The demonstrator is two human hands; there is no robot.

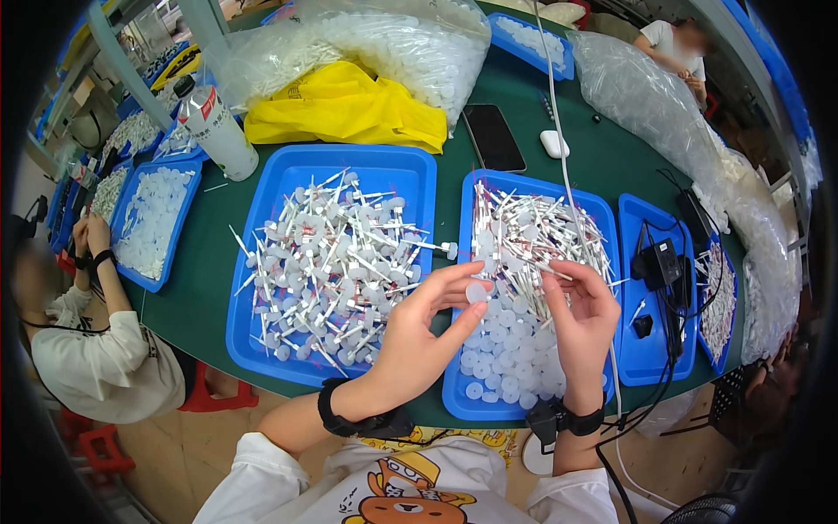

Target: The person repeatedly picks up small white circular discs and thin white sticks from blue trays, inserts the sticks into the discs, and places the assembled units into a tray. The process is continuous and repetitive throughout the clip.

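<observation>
Between the thumb and fingers of my left hand (425,327) is a small translucent white disc (476,293), held over the right blue tray (452,384). My right hand (583,319) is above the same tray, with thumb and forefinger pinched together. Whatever lies between those fingertips blends into the white sticks behind. That tray holds a heap of thin white sticks (532,214) with fine reddish wires at the far end, and loose discs (502,349) nearer me. The left blue tray (244,306) is piled with sticks that have discs fitted on them (336,262).
Beyond the trays lie a yellow bag (345,109), a large clear bag of white parts (428,52), a phone (494,137) and a white earbud case (553,144). A bottle (218,131) stands left. Cables and a black adapter (661,265) occupy another tray. A co-worker (105,349) sits left.
</observation>
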